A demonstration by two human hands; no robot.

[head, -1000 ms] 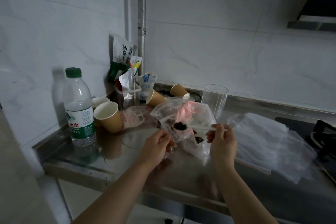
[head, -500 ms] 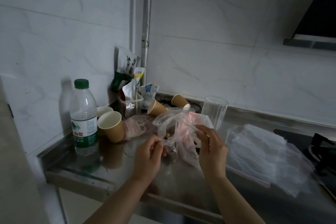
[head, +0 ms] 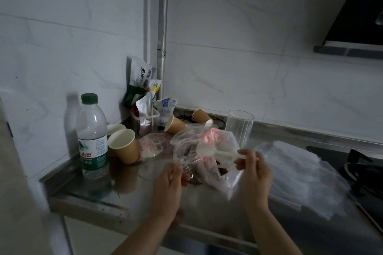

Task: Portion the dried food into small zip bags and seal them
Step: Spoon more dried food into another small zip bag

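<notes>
Spoon (head: 209, 150) now withdrawn, empty; your right hand (head: 253, 170) pinches it; left hand (head: 169, 180) fingers pinch zip bag (head: 186, 159), slack mouth at 9 o'clock risks spillage.

The water bottle (head: 92, 136) has a label with red signs "山泉" and a white "水" on green. The tall snack bag (head: 139, 76) by the wall shows a black "小".

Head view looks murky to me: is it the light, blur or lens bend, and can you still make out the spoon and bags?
Head view: dim, flat light with grain; the pipe bows from wide-angle distortion; the water bottle throws a soft shadow on the wall; the white spoon in the right hand is smeared by motion; the clear small bag at the left hand is hard to outline.
</notes>
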